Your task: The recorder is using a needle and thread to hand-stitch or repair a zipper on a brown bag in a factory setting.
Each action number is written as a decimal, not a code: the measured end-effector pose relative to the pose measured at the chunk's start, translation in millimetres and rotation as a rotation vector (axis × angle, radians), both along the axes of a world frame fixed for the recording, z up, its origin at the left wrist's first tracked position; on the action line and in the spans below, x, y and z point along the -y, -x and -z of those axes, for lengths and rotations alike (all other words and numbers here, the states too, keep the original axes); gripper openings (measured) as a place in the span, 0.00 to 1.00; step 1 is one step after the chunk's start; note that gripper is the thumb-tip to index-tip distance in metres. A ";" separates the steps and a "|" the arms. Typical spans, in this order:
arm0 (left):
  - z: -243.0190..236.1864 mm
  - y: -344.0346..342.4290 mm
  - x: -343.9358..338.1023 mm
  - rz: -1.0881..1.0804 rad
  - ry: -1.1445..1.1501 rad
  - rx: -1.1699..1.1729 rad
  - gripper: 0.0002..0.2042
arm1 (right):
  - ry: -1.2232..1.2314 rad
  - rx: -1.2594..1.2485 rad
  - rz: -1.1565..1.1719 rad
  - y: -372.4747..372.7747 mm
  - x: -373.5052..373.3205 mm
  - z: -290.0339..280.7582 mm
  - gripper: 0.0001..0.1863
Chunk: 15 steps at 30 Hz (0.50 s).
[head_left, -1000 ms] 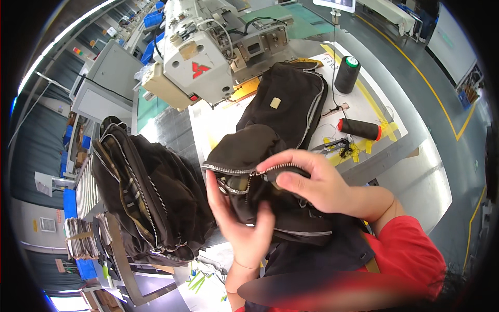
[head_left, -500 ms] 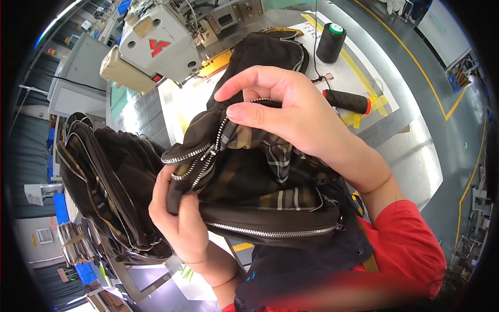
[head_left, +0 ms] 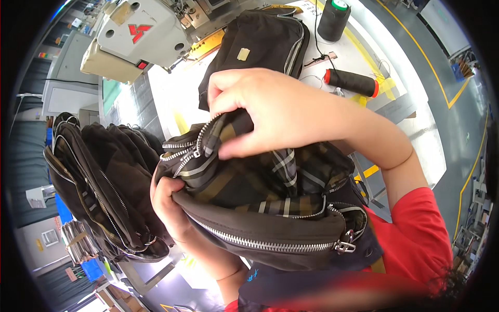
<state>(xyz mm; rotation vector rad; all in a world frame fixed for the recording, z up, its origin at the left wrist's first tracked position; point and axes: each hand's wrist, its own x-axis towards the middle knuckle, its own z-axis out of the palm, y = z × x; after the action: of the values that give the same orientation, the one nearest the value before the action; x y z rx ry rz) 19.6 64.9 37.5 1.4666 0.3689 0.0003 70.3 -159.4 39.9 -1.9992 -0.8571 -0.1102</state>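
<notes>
A dark brown bag [head_left: 265,229] with silver zips and a plaid lining lies in front of me, its mouth open. My left hand [head_left: 174,205] is closed round the bag's left end, thumb on the rim beside the zip. Above the opening, my right hand [head_left: 270,109] is closed on the upper zipped edge [head_left: 205,132], with its thumb on the plaid lining side and its fingers curled over the far side. A zip pull [head_left: 345,246] hangs at the bag's right front corner. My left fingertips are partly hidden behind the fabric.
Another dark bag [head_left: 254,44] lies beyond my right hand, near the sewing machine [head_left: 148,34]. More zipped dark bags [head_left: 99,171] are stacked at left. A black thread cone [head_left: 333,22] stands at the back right, and a thread spool [head_left: 353,83] lies nearer.
My right hand has gone from a loose curl over the bag to gripping its upper zipped edge. The bag's front edge has tipped and come nearer, showing more lining.
</notes>
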 end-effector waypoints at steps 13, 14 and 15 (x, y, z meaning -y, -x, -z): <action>1.0 0.9 7.6 0.013 -0.124 0.085 0.25 | -0.037 -0.590 -0.179 -22.7 2.4 -14.4 0.13; 1.2 0.9 7.8 0.001 -0.120 0.085 0.26 | -0.054 -0.588 -0.197 -23.1 2.4 -14.5 0.13; 1.6 1.0 7.7 -0.030 -0.119 0.064 0.26 | -0.071 -0.587 -0.216 -23.5 2.4 -14.2 0.14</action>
<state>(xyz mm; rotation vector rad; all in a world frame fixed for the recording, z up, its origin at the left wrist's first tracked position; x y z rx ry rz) 18.6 57.1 35.9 1.5741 0.3439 0.0946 93.7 -161.8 54.1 -1.7176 -0.6627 0.5371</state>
